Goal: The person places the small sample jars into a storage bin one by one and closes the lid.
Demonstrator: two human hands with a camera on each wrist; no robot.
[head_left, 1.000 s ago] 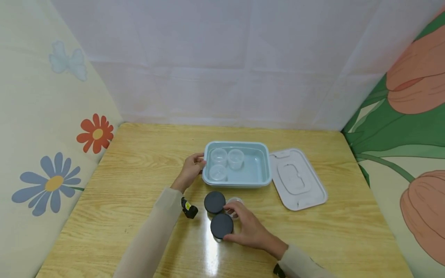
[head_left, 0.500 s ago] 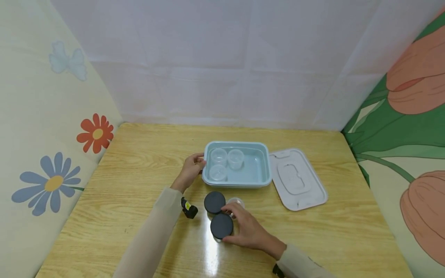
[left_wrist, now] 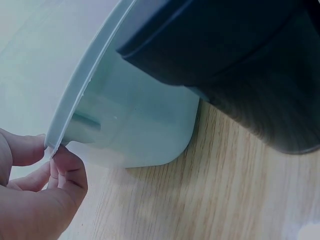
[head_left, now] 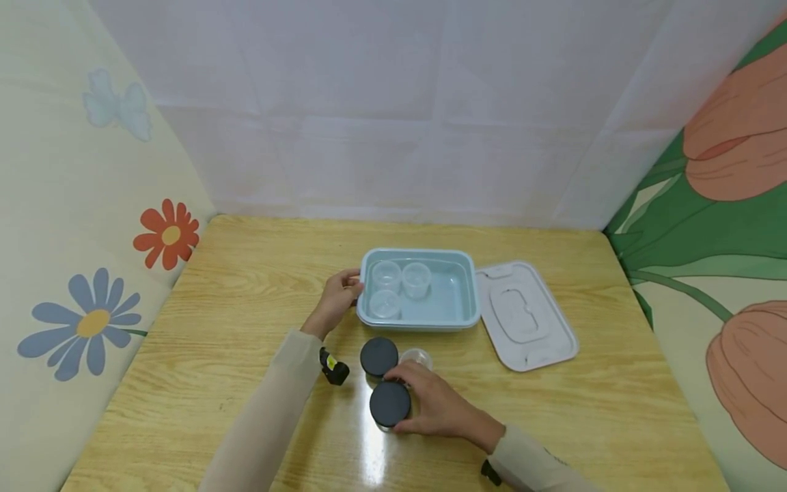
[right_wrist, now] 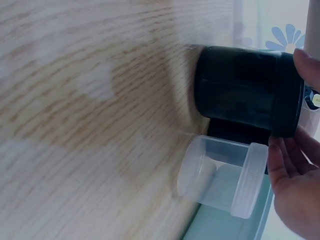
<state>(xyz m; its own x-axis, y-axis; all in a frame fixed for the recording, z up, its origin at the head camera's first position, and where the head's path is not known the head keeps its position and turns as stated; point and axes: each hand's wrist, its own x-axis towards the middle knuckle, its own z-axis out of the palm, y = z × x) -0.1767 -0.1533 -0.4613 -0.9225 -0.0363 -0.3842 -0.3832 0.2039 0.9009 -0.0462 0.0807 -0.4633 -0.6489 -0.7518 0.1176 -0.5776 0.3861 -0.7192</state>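
- At far left, a pale wall hanging (head_left: 55, 205) shows a red flower, a blue flower and a faint butterfly.
- The person's left hand (head_left: 335, 301) has its grip on a light blue plastic bin (head_left: 445, 297): thumb and bent fingers pinch the rim at the left end.
- A small black camera (head_left: 335, 370) sits at that wrist.
- In the left part of the bin stand three clear plastic jars (head_left: 387, 275), close together.
- On the near side of the bin, a black-lidded jar (head_left: 379, 357) stands upright on the tabletop (head_left: 572, 417).
- Nearer to the person is a second dark jar (head_left: 390, 404), also upright, just beside the first.
- The person's right hand (head_left: 439, 404) has that second jar in its grip, thumb and fingers on opposite sides of its lid.
- Just right of the first jar stands a clear jar (head_left: 417, 357), partly hidden by the fingers from above.
- Right of the bin, a white rectangular lid (head_left: 529, 318) lies flat, angled.
- At far right, painted tulips (head_left: 744, 137) fill the wall.
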